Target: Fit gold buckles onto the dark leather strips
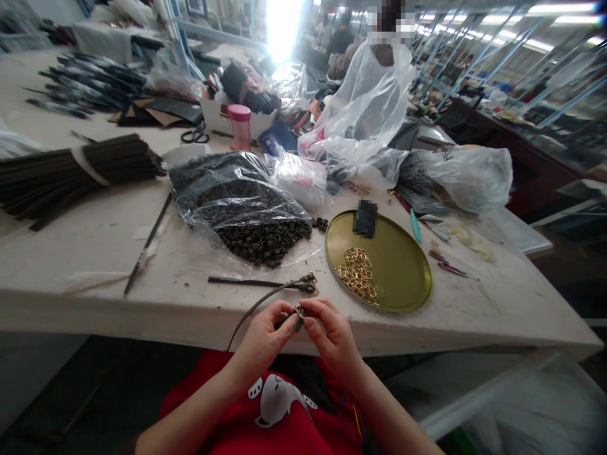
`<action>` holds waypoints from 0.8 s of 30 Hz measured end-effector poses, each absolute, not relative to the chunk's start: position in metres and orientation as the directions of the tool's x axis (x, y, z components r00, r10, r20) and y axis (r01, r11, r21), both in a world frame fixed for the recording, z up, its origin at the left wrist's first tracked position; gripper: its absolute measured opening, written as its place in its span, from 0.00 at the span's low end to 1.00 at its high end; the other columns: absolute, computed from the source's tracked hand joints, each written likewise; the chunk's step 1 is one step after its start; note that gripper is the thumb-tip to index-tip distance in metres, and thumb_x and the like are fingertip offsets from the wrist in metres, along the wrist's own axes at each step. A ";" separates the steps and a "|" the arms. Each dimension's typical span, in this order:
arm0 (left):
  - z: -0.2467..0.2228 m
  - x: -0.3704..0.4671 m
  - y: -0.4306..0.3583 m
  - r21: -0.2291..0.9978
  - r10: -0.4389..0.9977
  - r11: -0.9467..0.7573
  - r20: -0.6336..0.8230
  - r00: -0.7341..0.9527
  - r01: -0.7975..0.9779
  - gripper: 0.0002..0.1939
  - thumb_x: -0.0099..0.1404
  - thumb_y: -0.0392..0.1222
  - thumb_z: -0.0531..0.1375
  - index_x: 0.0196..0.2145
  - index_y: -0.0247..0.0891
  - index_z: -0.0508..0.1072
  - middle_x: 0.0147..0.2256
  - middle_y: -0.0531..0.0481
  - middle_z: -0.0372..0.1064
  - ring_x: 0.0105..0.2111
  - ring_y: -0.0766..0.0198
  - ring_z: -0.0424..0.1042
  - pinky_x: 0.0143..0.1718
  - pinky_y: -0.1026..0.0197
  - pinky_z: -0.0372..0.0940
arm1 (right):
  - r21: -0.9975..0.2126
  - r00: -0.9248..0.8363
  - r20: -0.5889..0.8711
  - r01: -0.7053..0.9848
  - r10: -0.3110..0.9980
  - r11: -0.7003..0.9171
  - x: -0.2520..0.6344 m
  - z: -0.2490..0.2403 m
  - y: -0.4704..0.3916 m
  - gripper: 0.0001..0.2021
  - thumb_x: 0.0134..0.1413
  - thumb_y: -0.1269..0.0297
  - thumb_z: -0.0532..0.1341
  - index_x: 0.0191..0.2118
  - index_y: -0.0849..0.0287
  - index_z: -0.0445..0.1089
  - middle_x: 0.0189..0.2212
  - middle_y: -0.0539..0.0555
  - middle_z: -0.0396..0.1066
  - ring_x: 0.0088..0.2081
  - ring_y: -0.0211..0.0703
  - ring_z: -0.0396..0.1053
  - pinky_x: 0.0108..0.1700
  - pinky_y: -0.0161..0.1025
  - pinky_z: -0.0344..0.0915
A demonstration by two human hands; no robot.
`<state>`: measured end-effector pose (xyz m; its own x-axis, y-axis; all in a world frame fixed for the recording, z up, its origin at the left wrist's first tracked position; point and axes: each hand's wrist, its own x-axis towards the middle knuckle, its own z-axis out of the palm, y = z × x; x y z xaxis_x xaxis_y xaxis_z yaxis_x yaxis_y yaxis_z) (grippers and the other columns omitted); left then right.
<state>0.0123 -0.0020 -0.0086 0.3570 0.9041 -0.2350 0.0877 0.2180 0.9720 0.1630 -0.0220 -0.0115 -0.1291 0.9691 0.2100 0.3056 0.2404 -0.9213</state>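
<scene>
Just over the table's front edge, my left hand (268, 332) and my right hand (332, 333) meet, fingertips pinched together. Between them is a short dark strap end (298, 323) with a small gold-coloured buckle at it; how the two join is partly hidden by the fingers. Directly beyond lie dark narrow straps (256, 282) with buckles at their right ends. One curved strap (256, 304) bends down past the table edge beside my left hand. To the right, a round gold-coloured tray (403, 272) holds a pile of small gold buckles (355, 275).
A clear plastic bag (227, 183) spills small dark loops (265, 243). Bundled dark strips (80, 164) lie at left. Behind are scissors (195, 135), a pink-lidded jar (239, 126) and plastic bags (365, 95). Right of the tray are a teal-handled tool (415, 225) and small pliers-like tool (450, 268).
</scene>
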 end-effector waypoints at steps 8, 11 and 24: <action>-0.002 0.011 0.001 0.966 0.918 0.195 -0.241 0.314 0.171 0.09 0.58 0.45 0.56 0.31 0.36 0.68 0.30 0.52 0.69 0.33 0.62 0.67 0.35 0.64 0.60 | -0.936 -0.164 0.177 0.276 0.971 0.217 0.160 -0.009 -0.022 0.17 0.49 0.68 0.59 0.47 0.55 0.62 0.39 0.54 0.63 0.40 0.41 0.65 0.42 0.39 0.66; -0.002 0.011 0.001 0.966 0.923 0.177 -0.229 0.308 0.187 0.08 0.59 0.44 0.55 0.31 0.36 0.68 0.30 0.52 0.69 0.33 0.62 0.68 0.35 0.64 0.60 | -0.946 -0.135 0.155 0.264 0.979 0.186 0.158 -0.012 -0.021 0.17 0.48 0.69 0.60 0.46 0.55 0.63 0.39 0.54 0.64 0.40 0.41 0.65 0.42 0.39 0.66; -0.012 0.009 -0.004 0.975 0.920 0.131 -0.188 0.345 0.182 0.09 0.61 0.44 0.54 0.34 0.37 0.69 0.34 0.51 0.70 0.36 0.62 0.68 0.38 0.64 0.59 | -0.938 -0.110 0.164 0.291 0.980 0.190 0.160 -0.021 -0.024 0.12 0.52 0.68 0.57 0.44 0.55 0.63 0.37 0.53 0.66 0.37 0.38 0.68 0.40 0.36 0.68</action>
<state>0.0095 -0.0037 -0.0121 0.3448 0.9197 -0.1876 0.1817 0.1307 0.9746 0.1597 -0.0238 -0.0213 -0.1101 0.9803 0.1642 0.2909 0.1897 -0.9377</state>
